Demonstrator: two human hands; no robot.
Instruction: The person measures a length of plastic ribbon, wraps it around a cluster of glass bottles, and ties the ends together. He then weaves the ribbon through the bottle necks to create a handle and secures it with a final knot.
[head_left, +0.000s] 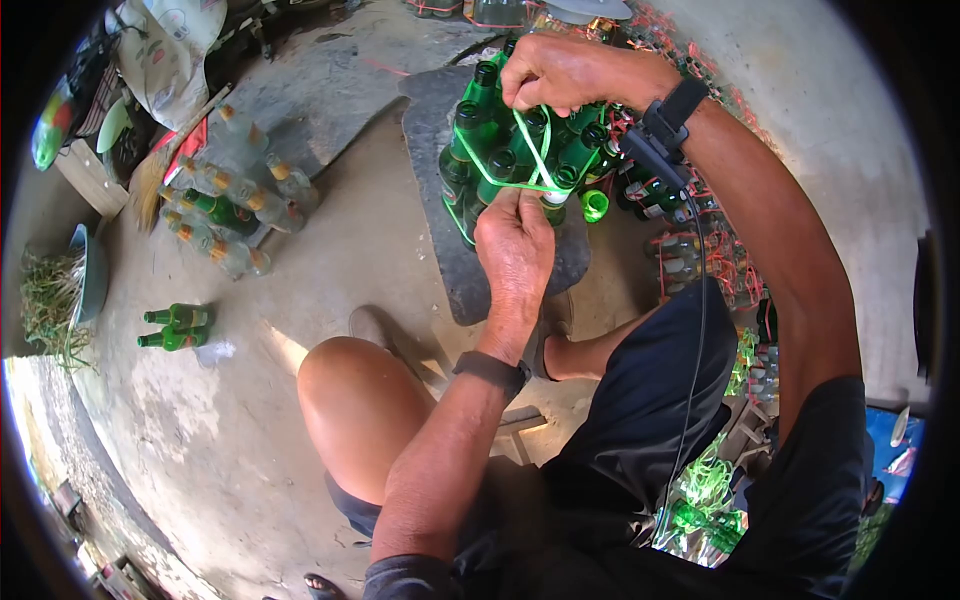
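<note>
A tight cluster of upright green glass bottles [466, 117] stands on a dark mat [470, 285]. A bright green plastic strap [483, 165] runs around their necks and crosses over the near side. My left hand [516, 245] is at the near edge of the cluster, its fingertips pinched on the strap. Above the far side, my right hand [560, 75] is closed, with the strap running up into its fingers. A small green ring-shaped piece [594, 206] lies at the right of the bottles.
Clear bottles [235, 190] with orange necks stand at the left, and two green bottles [178, 327] lie nearer. Many strapped bottles [690, 255] line the right wall. A pile of green strap [700, 490] sits by my right side. A broom [150, 185] leans at upper left.
</note>
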